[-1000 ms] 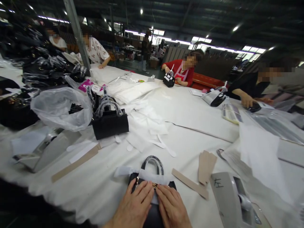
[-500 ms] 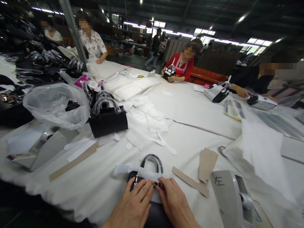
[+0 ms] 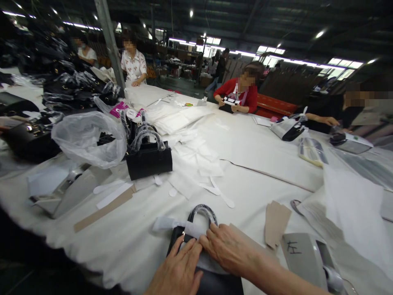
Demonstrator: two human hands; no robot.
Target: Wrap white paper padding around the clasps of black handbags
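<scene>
A black handbag (image 3: pixel 222 282) lies on the cloth-covered table in front of me, its looped handle (image 3: pixel 201 208) wrapped in clear film and pointing away. White tissue (image 3: pixel 172 223) runs across the handle base, and more of it lies on the bag's front. My left hand (image 3: pixel 179 266) rests flat on the left of the bag, fingers stretched out toward its gold hardware. Bent over from the right, my right hand (image 3: pixel 222 248) has its fingers closed at the bag's upper middle, hiding the clasp area. What exactly sits between those fingertips is covered.
A grey tape dispenser (image 3: pixel 302 260) stands at right beside brown card strips (image 3: pixel 276 223). Left of centre are another black handbag (image 3: pixel 149 162), a clear plastic bag (image 3: pixel 89 139) and a second dispenser (image 3: pixel 76 184). Across the table, a person in red (image 3: pixel 251 96) handles a bag.
My right hand has swung its forearm out to the right and curled its fingers over the clasp, which showed before. My left hand stays on the bag. The view has shifted slightly.
</scene>
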